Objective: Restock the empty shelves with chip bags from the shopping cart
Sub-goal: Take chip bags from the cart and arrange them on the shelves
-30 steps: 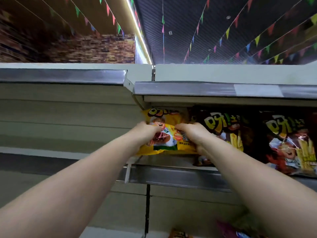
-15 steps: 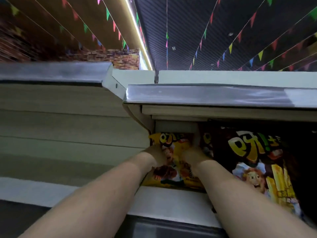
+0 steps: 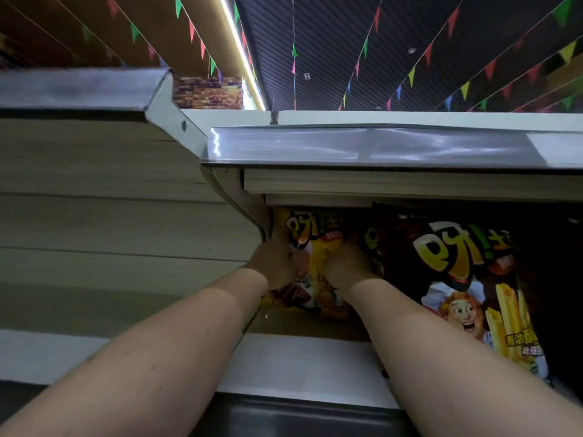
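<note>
Both arms now reach deeper, left hand and right hand gripping yellow chip bag.

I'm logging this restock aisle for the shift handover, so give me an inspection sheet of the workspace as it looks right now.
Surface: shelf, bare strip in front of the bags.
Job's things: yellow chip bag upright at the shelf's left end; dark chip bag upright beside it on the right.
Clutter: nothing seen.
Hands: left hand and right hand both grip the yellow chip bag.
Cables: nothing seen.
Surroundings: upper shelf edge above; pennant strings under a dark ceiling; light strip.
</note>
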A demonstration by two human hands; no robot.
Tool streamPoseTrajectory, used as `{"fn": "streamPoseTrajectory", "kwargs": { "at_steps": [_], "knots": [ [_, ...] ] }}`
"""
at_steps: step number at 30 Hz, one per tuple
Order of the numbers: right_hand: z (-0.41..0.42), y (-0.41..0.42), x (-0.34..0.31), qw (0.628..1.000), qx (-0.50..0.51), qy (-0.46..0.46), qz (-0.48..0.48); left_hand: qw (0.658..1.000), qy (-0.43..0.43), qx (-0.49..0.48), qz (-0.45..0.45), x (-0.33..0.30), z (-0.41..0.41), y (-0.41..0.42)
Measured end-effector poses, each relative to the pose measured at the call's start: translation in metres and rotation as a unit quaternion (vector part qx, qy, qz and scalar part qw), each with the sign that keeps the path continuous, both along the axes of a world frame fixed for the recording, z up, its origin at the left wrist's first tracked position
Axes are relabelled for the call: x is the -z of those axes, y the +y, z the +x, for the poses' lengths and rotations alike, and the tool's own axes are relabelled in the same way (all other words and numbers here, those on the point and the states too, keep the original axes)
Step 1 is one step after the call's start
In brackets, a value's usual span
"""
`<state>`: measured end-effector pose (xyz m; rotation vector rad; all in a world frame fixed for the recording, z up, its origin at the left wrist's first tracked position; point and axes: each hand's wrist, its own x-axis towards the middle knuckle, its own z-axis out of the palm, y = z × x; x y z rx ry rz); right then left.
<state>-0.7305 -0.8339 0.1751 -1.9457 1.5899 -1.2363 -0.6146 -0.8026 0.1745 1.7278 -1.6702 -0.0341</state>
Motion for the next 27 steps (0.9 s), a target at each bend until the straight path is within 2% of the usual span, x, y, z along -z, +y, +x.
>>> {"fn": "streamPoseTrajectory", "kwargs": {
  "at_steps": [3, 6, 8, 10, 14, 18, 23, 27],
  "knots": [
    [0.002, -0.004, 0.006, 0.999, 0.013, -0.038, -0.006, 0.999, 0.028, 0.026, -0.02, 0.006, -0.002, -0.002],
    [0.0, 0.0, 0.009, 0.998, -0.003, -0.055, -0.01, 0.997, -0.032, 0.023, 0.069, 0.007, -0.002, -0.004],
    [-0.001, 0.004, 0.01, 1.0, -0.004, -0.015, -0.002, 0.989, -0.091, 0.021, 0.115, 0.008, -0.003, -0.003],
    [-0.002, 0.007, 0.01, 1.0, -0.005, 0.02, 0.001, 0.988, -0.099, 0.012, 0.117, 0.007, -0.003, -0.003],
    [-0.006, 0.019, 0.005, 0.998, -0.021, 0.051, 0.009, 0.997, -0.019, -0.04, 0.058, -0.001, -0.004, 0.015],
    [-0.01, 0.046, -0.002, 0.998, -0.028, 0.06, 0.017, 0.999, 0.026, -0.045, -0.006, -0.007, -0.009, 0.046],
    [-0.016, 0.091, 0.005, 0.998, -0.062, 0.026, 0.005, 0.993, 0.113, -0.026, -0.032, -0.005, -0.015, 0.097],
    [-0.018, 0.142, 0.019, 0.991, -0.112, -0.026, -0.065, 0.987, 0.146, 0.017, -0.069, 0.003, -0.015, 0.151]
  ]
}}
